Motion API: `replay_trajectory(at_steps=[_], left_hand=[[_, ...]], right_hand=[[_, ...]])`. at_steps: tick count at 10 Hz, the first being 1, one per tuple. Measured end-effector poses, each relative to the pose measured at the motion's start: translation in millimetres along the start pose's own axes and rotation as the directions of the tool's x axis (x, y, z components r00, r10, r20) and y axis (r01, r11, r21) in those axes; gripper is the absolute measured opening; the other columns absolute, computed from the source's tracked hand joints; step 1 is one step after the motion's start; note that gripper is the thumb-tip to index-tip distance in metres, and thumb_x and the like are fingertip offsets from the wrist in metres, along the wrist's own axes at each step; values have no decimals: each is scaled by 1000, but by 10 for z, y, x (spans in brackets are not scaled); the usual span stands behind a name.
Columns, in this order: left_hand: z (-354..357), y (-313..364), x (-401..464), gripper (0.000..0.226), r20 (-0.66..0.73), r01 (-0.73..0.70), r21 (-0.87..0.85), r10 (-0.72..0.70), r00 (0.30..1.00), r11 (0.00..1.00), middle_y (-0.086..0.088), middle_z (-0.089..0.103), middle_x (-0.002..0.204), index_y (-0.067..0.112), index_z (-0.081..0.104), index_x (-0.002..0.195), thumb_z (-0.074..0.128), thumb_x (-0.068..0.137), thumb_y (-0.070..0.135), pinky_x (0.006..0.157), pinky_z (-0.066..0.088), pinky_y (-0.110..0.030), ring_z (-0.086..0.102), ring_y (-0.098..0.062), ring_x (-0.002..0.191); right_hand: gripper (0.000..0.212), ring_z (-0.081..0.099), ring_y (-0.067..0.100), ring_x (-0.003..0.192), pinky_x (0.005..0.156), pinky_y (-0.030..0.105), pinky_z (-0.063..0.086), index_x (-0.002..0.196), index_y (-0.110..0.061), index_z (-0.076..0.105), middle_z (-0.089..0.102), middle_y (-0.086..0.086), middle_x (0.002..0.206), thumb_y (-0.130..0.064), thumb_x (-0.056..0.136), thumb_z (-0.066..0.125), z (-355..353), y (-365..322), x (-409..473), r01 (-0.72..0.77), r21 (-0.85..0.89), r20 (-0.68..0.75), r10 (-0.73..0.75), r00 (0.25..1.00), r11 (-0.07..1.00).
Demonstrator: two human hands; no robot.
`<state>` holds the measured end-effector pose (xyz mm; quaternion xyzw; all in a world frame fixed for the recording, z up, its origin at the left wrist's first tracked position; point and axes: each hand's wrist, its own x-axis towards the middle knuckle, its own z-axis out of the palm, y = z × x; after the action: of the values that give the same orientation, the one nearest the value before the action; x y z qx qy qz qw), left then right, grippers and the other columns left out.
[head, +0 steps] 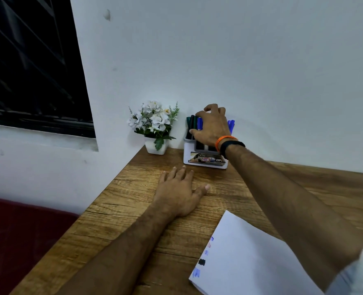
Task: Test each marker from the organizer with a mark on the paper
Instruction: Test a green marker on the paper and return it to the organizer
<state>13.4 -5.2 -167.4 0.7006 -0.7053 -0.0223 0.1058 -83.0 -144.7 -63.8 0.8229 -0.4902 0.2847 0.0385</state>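
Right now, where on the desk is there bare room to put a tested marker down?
Bare wood lies between the left hand and the paper, and along the desk's left edge. It is crowded at the wall: flower pot, organizer, and the right hand over the markers.

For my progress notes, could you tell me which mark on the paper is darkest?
The black mark, second from the near end of the column along the paper's left edge; the others are pale blue or pinkish.

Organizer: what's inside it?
The white organizer holds upright markers: green and dark ones at left, blue ones at right. The right hand covers the middle, so the count is hidden.
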Motion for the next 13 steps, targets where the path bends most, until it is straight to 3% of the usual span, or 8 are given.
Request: replay_trajectory(at_steps=[3, 5, 6, 7, 9, 11, 13], left_hand=[[-16, -1, -4, 80, 8, 2, -7, -2, 1000, 1000, -3, 12, 163, 22, 21, 153, 15, 91, 73, 121, 5, -48, 5, -22, 150], [-18, 1, -7, 80, 1, 1, -10, -1, 1000, 1000, -3, 13, 163, 23, 22, 152, 16, 90, 73, 121, 5, -48, 6, -22, 150], [-20, -4, 2, 80, 7, 5, -11, -5, 1000, 1000, -3, 13, 163, 23, 22, 152, 16, 90, 73, 121, 5, -48, 7, -22, 150], [-18, -1, 3, 80, 7, 7, -10, -6, 1000, 1000, -3, 14, 163, 23, 22, 152, 16, 90, 73, 121, 5, -49, 7, -22, 150], [-23, 11, -9, 79, -14, 0, -18, -1, 1000, 1000, -4, 16, 162, 22, 25, 152, 18, 91, 72, 120, 6, -47, 8, -23, 150], [-27, 9, -4, 81, 1, 11, -15, -11, 1000, 1000, -4, 15, 162, 22, 24, 152, 16, 90, 73, 120, 5, -48, 7, -23, 150], [-30, -1, -18, 79, 1, 5, -16, -5, 1000, 1000, -4, 15, 162, 23, 23, 152, 17, 91, 72, 120, 6, -47, 8, -23, 150]], right_hand=[[40, 37, 26, 125, 100, 35, 42, 113, -16, 67, 49, 6, 129, -23, 75, 78, -20, 27, -24, 29, 213, -133, -1, 991, 977], [35, 43, 17, 106, 84, 27, 36, 99, -19, 65, 62, -2, 108, -26, 71, 83, -43, 15, -88, 169, 296, -209, -109, 972, 940], [32, 56, 9, 84, 74, 28, 47, 95, -23, 63, 62, -18, 81, -22, 71, 84, -38, -49, -114, 108, 399, -164, -45, 985, 910], [42, 67, 13, 85, 79, 31, 54, 101, -25, 61, 68, -16, 72, -21, 68, 85, 9, -94, -144, 6, 481, -124, 61, 990, 877], [35, 69, 9, 83, 91, 29, 56, 104, -15, 75, 76, 1, 87, -27, 73, 86, 79, -103, -200, -127, 442, 75, 104, 992, 888], [30, 69, 19, 92, 92, 37, 56, 101, -13, 77, 76, 6, 99, -32, 78, 81, 60, -175, -236, -109, 354, 33, 104, 994, 929], [29, 65, 6, 77, 87, 28, 57, 100, -13, 77, 74, 0, 86, -29, 77, 84, -121, -223, -219, -121, 571, -120, 228, 966, 812]])
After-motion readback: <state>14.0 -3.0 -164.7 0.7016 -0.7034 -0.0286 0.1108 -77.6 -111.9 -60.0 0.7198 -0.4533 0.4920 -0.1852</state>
